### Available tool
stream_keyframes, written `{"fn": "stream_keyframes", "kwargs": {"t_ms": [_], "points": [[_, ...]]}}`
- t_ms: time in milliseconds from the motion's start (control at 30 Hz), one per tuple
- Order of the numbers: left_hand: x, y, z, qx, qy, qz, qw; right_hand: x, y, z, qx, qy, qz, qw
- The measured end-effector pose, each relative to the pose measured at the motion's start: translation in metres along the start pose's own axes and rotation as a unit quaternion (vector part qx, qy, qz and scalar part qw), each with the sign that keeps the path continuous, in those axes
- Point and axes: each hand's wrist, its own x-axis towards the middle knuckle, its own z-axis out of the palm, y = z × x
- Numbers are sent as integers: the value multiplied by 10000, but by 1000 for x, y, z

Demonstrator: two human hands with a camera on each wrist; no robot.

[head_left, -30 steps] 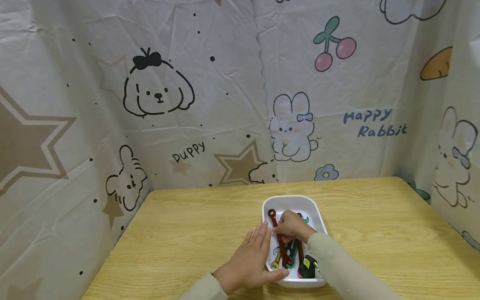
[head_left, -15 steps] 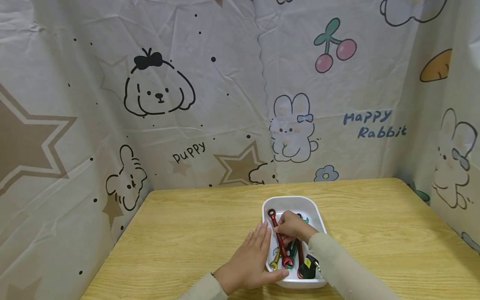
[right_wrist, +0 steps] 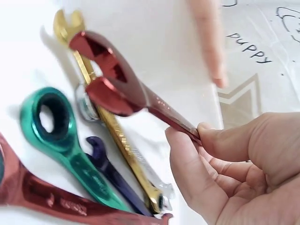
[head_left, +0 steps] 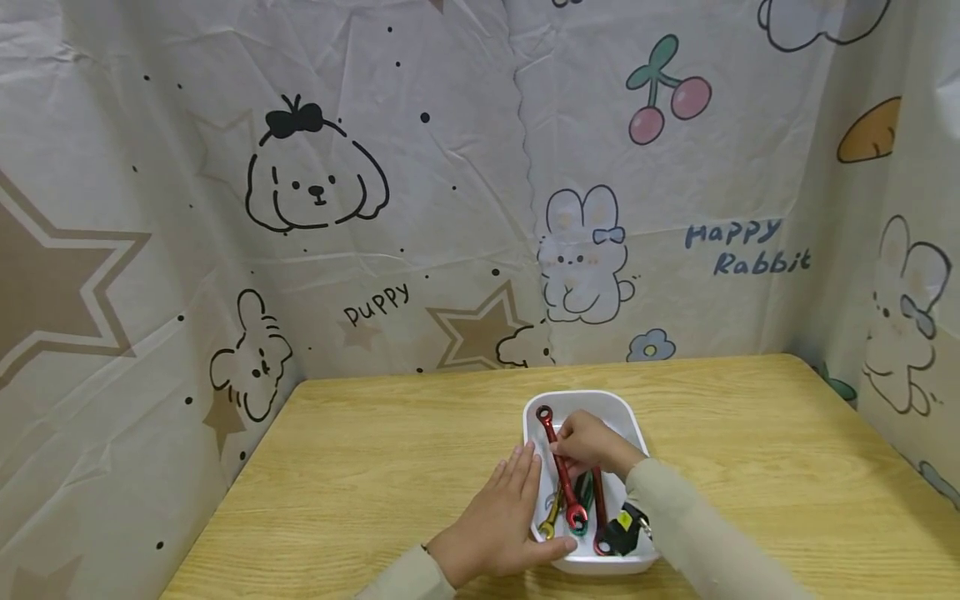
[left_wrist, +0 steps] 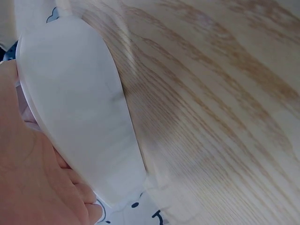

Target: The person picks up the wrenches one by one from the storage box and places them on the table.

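Observation:
A red combination wrench (head_left: 562, 475) is pinched between the thumb and index finger of my right hand (head_left: 592, 442), by its shaft. Its open end (right_wrist: 117, 77) points toward the right wrist camera, raised over the other wrenches in a white tray (head_left: 534, 412). Below it lie a gold wrench (right_wrist: 119, 136), a green ratchet wrench (right_wrist: 68, 150), a small dark purple wrench (right_wrist: 117, 180), a silver wrench (right_wrist: 147, 164) and a second red wrench (right_wrist: 61, 199). My left hand (head_left: 495, 525) rests on the tray's near left side, fingers straight along the wall and thumb over the front rim.
The tray stands on a wood-grain table (head_left: 390, 450). A cartoon-printed cloth (head_left: 465, 208) hangs behind it and at both sides. A black piece with a yellow mark (head_left: 624, 533) shows beside the right sleeve, over the tray's front right.
My right hand has drawn the red wrench slightly up and to the right, and its lower end has shifted away from the tray's front. The left hand has stayed in place.

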Motion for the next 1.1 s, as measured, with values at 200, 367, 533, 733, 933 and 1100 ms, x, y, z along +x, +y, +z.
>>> {"fn": "stream_keyframes", "kwargs": {"t_ms": [200, 367, 533, 733, 933, 1100], "points": [[-1, 1, 1, -7, -121, -67, 9999, -8, -2, -20, -31, -10, 47, 10000], [0, 2, 1, 1, -62, -74, 10000, -18, 3, -43, 106, 11, 33, 9999], [1, 2, 0, -91, -171, -186, 9996, -27, 18, -70, 345, -161, -143, 9992], [1, 1, 0, -175, -262, -206, 9993, -34, 47, -101, 499, -271, -141, 9983], [1, 1, -1, -136, -254, -166, 9994, -42, 76, -123, 567, -209, -48, 9982], [1, 2, -3, -170, -290, -175, 9993, -45, 92, -132, 469, -117, 96, 9988]]}}
